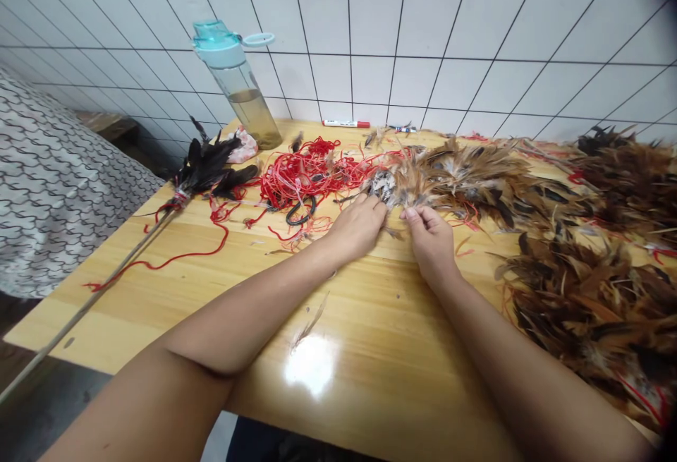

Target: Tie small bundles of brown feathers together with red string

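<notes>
My left hand [360,228] is closed, its bent fingers at the grey-white quill end of a long bundle of brown feathers [468,173]. Just to its right, my right hand [432,238] pinches feathers at the bundle's lower edge between thumb and fingertips. The fingertips of my left hand are partly hidden. Left of the hands lies a tangled heap of red string [301,173], with black-handled scissors [301,211] half under it. Small loose feather bits lie around my fingers.
A stick [106,286] tipped with black feathers [204,166] juts over the table's left edge. A water bottle [246,95] stands by the tiled wall, near a red-and-white marker [345,123]. Brown feather piles [587,307] cover the right side. Patterned cloth [63,194] hangs at left.
</notes>
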